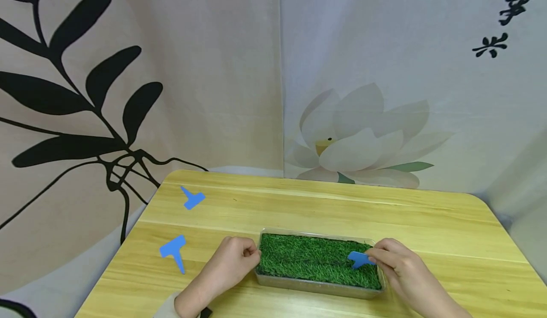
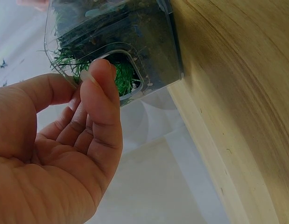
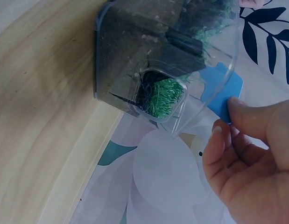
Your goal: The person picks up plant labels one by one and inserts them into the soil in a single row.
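Note:
A long clear plastic box [image 1: 316, 285] stands on the table, filled with artificial grass [image 1: 307, 256]. My right hand [image 1: 399, 266] is over the box's right end. Its thumb and index finger pinch a blue T-shaped plant label [image 1: 358, 259], held above the grass. In the right wrist view, the label [image 3: 219, 91] shows partly through the clear wall. My left hand [image 1: 232, 261] is at the box's left end, fingers curled. In the left wrist view, the thumb and index finger of that hand [image 2: 79, 126] pinch the rim near the end-wall opening; the exact contact is partly hidden.
Two more blue T-shaped labels lie flat on the left of the wooden table [image 1: 427, 218]: one label [image 1: 174, 252] near the left forearm, another label [image 1: 193, 198] farther back. A printed curtain [image 1: 239, 71] hangs behind the table's far edge.

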Demonstrator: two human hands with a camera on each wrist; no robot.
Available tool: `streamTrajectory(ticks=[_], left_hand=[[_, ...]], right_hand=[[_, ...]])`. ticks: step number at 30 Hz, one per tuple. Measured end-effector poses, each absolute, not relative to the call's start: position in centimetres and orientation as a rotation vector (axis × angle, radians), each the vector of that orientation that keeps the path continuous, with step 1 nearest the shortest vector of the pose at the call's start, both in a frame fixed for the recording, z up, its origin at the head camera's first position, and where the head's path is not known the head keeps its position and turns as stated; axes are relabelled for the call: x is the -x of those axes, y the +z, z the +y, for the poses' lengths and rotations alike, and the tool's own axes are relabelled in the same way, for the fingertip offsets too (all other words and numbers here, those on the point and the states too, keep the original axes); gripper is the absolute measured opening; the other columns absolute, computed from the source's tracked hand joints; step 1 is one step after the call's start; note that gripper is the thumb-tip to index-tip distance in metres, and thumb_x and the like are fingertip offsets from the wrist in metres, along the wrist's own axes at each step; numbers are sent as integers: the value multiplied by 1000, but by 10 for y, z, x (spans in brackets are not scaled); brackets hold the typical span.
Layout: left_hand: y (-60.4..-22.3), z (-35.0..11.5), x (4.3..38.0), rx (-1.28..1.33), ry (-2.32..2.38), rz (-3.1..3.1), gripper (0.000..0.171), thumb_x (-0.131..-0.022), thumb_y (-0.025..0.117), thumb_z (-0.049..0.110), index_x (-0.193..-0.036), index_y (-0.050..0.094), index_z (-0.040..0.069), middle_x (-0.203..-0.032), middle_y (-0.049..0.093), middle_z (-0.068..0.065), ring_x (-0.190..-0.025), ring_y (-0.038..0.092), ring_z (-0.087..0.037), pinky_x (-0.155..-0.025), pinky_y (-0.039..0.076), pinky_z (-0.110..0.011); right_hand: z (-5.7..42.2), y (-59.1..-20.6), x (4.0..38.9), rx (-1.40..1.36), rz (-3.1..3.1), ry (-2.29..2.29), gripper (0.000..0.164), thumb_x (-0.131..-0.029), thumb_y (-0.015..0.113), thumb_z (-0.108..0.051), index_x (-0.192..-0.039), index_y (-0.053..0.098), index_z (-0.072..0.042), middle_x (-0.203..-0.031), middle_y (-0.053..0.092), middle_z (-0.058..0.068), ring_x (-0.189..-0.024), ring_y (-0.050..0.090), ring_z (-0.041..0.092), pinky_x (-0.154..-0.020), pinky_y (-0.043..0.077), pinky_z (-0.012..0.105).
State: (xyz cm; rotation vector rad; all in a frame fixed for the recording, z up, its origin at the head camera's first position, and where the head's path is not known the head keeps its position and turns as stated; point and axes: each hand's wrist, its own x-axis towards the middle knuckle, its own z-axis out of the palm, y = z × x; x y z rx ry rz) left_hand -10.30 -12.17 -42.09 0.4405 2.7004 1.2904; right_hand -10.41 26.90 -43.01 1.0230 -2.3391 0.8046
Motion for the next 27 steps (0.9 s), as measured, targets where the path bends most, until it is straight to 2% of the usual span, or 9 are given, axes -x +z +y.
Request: streamTrajectory(ticks=[13,27], left_hand=[[-421,-122,103,-445,1284,2702,34,-95,65,0,-65,60,17,-55,41,13,-48,32,1,-50,35,-19],[-421,-123,103,-442,1286,2691,33,-96,64,0,-67,64,17,-54,42,13,-47,31,1,-49,34,-19]], right_hand=[[261,-430,106,-1050,-2374,705,53,-111,35,-38,-99,78,-10,-96,62,-11,-83,57,4,-72,44,7],[255,-430,107,-1068,-2338,667,55,-113,34,-39,-96,78,-9,-96,62,-11,-84,56,7,-74,45,8]])
